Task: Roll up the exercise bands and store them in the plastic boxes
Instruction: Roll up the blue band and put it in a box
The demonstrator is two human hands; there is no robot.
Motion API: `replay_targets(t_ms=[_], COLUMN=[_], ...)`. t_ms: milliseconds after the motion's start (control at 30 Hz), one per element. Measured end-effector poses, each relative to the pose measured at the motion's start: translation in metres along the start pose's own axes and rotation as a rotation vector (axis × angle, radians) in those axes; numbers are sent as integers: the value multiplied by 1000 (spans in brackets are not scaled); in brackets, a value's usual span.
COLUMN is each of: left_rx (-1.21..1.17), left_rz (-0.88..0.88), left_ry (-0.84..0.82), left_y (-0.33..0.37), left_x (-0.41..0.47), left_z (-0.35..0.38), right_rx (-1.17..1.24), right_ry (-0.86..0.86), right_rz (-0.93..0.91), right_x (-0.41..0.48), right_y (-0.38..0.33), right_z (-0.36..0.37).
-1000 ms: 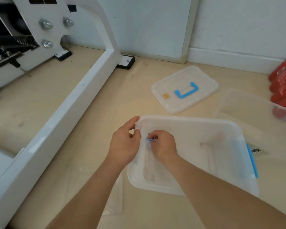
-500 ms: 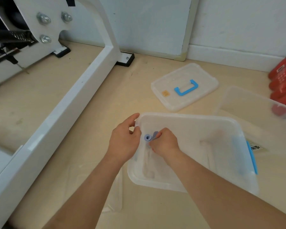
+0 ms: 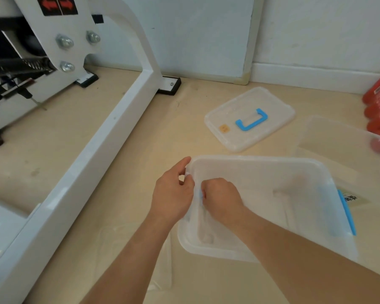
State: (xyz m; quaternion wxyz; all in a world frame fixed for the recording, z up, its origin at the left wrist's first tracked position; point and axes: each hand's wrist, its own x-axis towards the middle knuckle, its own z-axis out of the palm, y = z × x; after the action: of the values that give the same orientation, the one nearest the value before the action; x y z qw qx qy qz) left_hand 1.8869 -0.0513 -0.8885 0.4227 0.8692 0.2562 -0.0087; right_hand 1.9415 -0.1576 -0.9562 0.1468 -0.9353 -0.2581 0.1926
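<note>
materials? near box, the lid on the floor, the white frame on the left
Box: looks like translucent, frosted plastic; the floor shows faintly through its walls.
Lid: same cloudy plastic, with an opaque glossy blue handle, probably harder plastic.
Frame: likely painted or powder-coated metal; smooth white box section, with bolts on its plate.

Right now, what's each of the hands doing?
Left hand: closed, pinching the box rim.
Right hand: closed around a small blue band, mostly hidden.
</note>
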Motion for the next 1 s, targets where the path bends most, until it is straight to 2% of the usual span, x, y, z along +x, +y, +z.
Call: replay_targets(t_ms=[133,267,367,533,733,867,1000], left_rx=[-16,-21,-24,-35,-47,-50,-60], left_rz=[-5,-6,-11,-16,-30,-35,-27], left_ry=[15,18,16,22,7,7,9], left_y=[0,-1,0,-2,-2,-3,-6], left_x=[-1,-2,-2,-1,-1,-2,0], left_z=[1,1,1,1,3,2,4], right_rx=[-73,-219,-259,-180,-378,-269,-30], right_ry=[-66,60,106,68,167,77,41], right_rz=[-161,-263,-260,-254,-135,-86,-76], right_x=[-5,-7,-2,-5,-1,-2,-6], right_y=[15,12,12,18,10,18,23], right_z=[-11,-6,-1,6,-7,-5,-1])
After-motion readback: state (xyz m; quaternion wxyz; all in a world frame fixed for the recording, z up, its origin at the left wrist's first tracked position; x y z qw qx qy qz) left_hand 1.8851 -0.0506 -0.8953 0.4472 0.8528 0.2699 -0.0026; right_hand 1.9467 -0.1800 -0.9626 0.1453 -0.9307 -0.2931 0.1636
